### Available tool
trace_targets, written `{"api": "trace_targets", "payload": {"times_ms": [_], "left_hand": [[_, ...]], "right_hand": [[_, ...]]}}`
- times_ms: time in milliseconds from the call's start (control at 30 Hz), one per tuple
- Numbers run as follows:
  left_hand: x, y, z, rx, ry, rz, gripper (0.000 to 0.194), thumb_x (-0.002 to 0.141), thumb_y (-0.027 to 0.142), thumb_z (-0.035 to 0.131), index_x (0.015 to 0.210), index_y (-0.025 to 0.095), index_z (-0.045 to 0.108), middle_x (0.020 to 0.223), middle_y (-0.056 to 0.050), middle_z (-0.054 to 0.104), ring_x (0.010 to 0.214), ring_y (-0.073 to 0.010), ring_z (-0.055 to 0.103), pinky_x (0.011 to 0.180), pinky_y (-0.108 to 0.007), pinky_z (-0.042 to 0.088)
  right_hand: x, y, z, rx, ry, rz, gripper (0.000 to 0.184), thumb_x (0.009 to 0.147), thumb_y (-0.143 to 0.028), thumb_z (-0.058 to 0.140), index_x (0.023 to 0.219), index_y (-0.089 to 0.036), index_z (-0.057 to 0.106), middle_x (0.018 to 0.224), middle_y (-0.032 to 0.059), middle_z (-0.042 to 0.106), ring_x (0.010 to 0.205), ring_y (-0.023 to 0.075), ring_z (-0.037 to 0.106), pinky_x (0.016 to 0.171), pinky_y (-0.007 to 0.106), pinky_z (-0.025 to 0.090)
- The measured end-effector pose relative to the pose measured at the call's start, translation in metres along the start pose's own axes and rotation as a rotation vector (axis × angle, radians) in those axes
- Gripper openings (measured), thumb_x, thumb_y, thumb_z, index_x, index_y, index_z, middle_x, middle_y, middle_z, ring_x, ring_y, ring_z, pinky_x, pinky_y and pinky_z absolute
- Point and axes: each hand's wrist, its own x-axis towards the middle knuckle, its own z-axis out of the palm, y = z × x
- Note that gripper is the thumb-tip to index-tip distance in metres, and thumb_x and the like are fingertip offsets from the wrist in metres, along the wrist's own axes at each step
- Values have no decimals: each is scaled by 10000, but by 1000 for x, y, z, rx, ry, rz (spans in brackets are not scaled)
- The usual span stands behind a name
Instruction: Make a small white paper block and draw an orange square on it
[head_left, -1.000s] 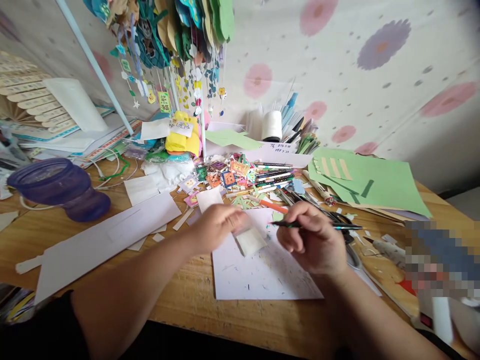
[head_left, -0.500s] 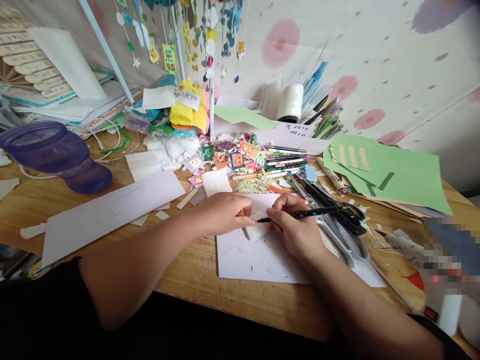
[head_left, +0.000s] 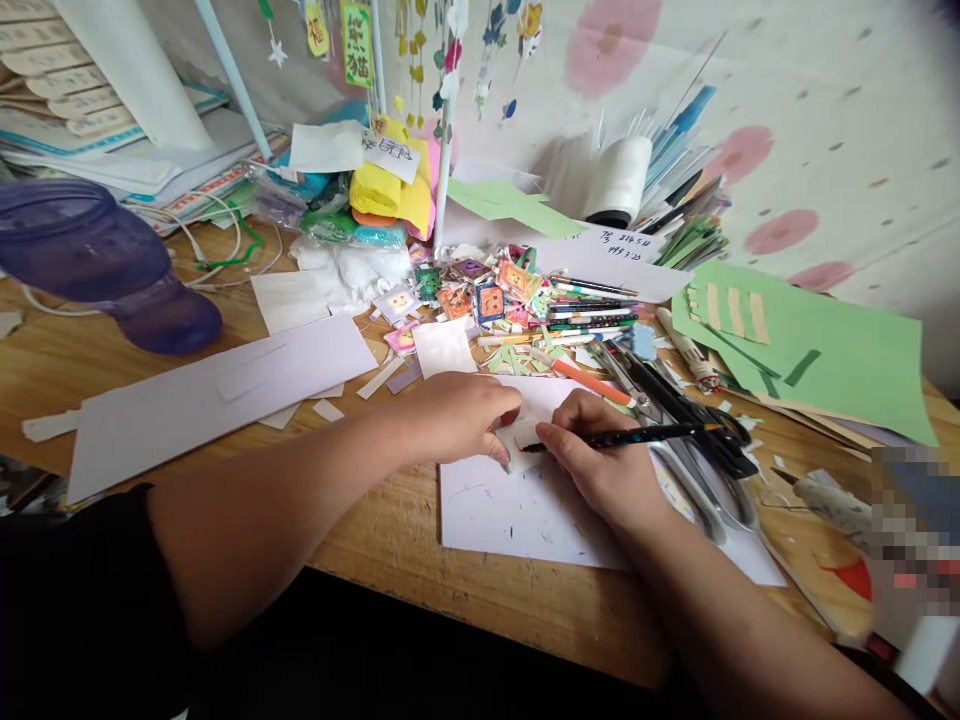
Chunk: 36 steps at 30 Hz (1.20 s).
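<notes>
My right hand grips a slim black pen with coloured specks, and its tip points left onto a small pale square of paper. The fingers of my left hand hold the left edge of that square, thumb near its lower corner. Beneath both hands lies a white sheet marked with short dark strokes. Just behind the right hand are an orange marker and black-handled scissors. Part of the small square is hidden by my fingers.
Small coloured drawn cards and several pens lie in a pile behind my hands. A purple vase-like container stands left, near a long white card. Green paper lies right; a glue gun is at the right edge.
The pen tip has moved from by my left fingertips onto the small paper square. My left thumb and forefinger have spread a little around the square's edge. The view has shifted slightly.
</notes>
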Motion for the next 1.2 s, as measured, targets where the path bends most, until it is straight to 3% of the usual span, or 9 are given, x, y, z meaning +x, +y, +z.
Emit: {"api": "trace_targets", "payload": {"times_ms": [433, 600, 767, 933, 1033, 1200], "left_hand": [[0, 0, 0, 1, -1, -10, 291, 706, 388, 768, 859, 197, 609, 837, -2, 633, 756, -181, 559, 572, -268, 271], [0, -2, 0, -36, -8, -4, 303, 708, 400, 769, 858, 197, 602, 805, 8, 633, 740, -171, 564, 573, -261, 277], [-1, -2, -1, -38, -26, -26, 306, 716, 418, 760, 870, 208, 600, 783, 16, 640, 718, -168, 573, 567, -257, 286], [-4, 3, -9, -2, -85, -109, 350, 723, 497, 728, 914, 230, 606, 817, 8, 669, 726, -182, 599, 555, -253, 297], [-6, 6, -13, 20, -97, -151, 405, 702, 569, 711, 918, 240, 613, 811, 7, 679, 727, -190, 614, 549, -256, 301], [-10, 10, -9, 75, -39, -165, 590, 597, 712, 697, 959, 257, 600, 876, -10, 711, 791, -243, 654, 548, -269, 318]], "right_hand": [[0, 2, -2, 22, -39, 1, 281, 750, -235, 691, 567, -219, 478, 483, -61, 447, 427, 88, 359, 423, 250, 266], [2, 1, -1, 16, -10, 0, 241, 748, -257, 709, 607, -217, 517, 519, -43, 506, 451, 100, 415, 434, 250, 300], [1, 4, -2, 75, -32, 43, 295, 732, -252, 728, 569, -217, 486, 476, -57, 467, 417, 87, 368, 407, 241, 260], [-1, 13, -1, 325, 50, 165, 313, 777, -358, 732, 621, -221, 497, 449, -74, 451, 387, 80, 370, 397, 227, 298], [-1, 13, 0, 372, 113, 151, 293, 780, -367, 742, 642, -216, 533, 434, -83, 433, 386, 75, 381, 437, 234, 361], [0, 8, -7, 415, 116, 113, 235, 775, -387, 746, 707, -214, 602, 505, -43, 539, 445, 93, 480, 425, 213, 323]]}}
